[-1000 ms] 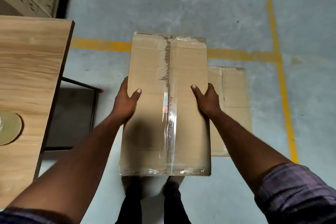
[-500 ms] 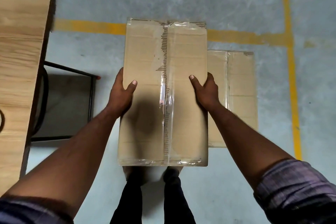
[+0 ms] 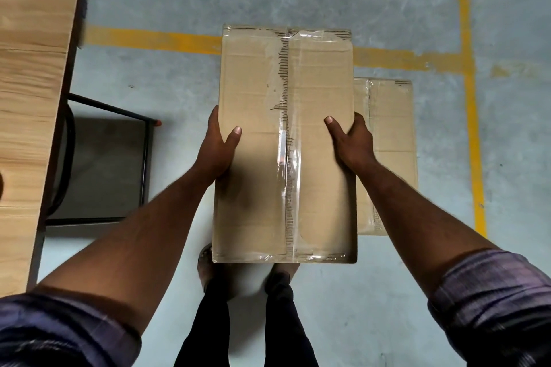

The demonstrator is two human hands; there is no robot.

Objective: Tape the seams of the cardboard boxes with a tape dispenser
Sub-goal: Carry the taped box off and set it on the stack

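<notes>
I see my left hand (image 3: 215,148) and right hand (image 3: 351,140) gripping the box (image 3: 253,140), its middle seam already taped, above the floor, with another taped box (image 3: 387,143) lying right.

Floor box (image 3: 391,116) half behind held box (image 3: 253,83)

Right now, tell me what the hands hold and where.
One cardboard box, gripped midway along its long sides: left hand on one, right hand on the other.
</notes>
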